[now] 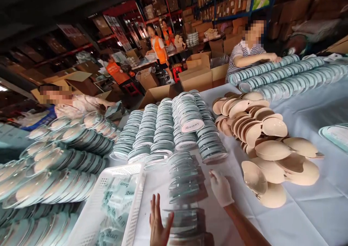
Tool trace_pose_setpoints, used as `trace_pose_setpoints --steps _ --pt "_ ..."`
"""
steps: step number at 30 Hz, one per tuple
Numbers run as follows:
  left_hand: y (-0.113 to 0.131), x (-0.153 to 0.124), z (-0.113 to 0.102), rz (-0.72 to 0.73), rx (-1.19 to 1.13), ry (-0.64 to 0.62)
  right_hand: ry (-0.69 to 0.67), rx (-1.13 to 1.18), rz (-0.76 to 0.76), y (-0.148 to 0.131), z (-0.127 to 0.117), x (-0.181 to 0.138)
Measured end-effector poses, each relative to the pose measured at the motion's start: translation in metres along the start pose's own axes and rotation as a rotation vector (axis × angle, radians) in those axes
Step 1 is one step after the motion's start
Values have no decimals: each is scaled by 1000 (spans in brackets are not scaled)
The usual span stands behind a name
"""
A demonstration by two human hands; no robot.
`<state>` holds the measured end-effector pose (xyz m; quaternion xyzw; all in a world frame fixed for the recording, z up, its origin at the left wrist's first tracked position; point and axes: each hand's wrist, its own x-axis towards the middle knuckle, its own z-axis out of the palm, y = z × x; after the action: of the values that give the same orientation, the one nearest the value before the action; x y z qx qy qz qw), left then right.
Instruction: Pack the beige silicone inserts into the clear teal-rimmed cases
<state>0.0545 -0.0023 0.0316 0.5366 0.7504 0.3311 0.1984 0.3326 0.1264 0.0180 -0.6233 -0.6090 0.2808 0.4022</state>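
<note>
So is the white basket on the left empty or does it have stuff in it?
Not empty. The white basket holds a pile of clear packets with teal print, visible through its open top.

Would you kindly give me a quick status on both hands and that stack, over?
Left hand bare, open beside clear lid stack. Right hand gloved, at the stack's other side. White basket close left; beige pads right.
</note>
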Motion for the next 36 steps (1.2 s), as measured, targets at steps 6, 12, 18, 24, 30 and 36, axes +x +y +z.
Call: trace_pose_setpoints --steps 6,12,18,24,30,36 --pt "42 81 22 -440 -354 -191 -200 20 -31 -27 69 -23" --pt "25 65 16 -535 -418 -228 -280 -8 -162 -18 111 -106" --pt "10 69 -5 -613 -458 -207 -350 -9 -462 -35 107 -97" --pt "3 83 -20 -690 -423 -203 -383 -22 -450 -58 80 -82" --pt "17 79 -5 -580 -163 -218 -207 74 -300 -35 33 -67" --pt "36 74 -3 -448 -45 -161 195 -103 104 57 -111 -35"
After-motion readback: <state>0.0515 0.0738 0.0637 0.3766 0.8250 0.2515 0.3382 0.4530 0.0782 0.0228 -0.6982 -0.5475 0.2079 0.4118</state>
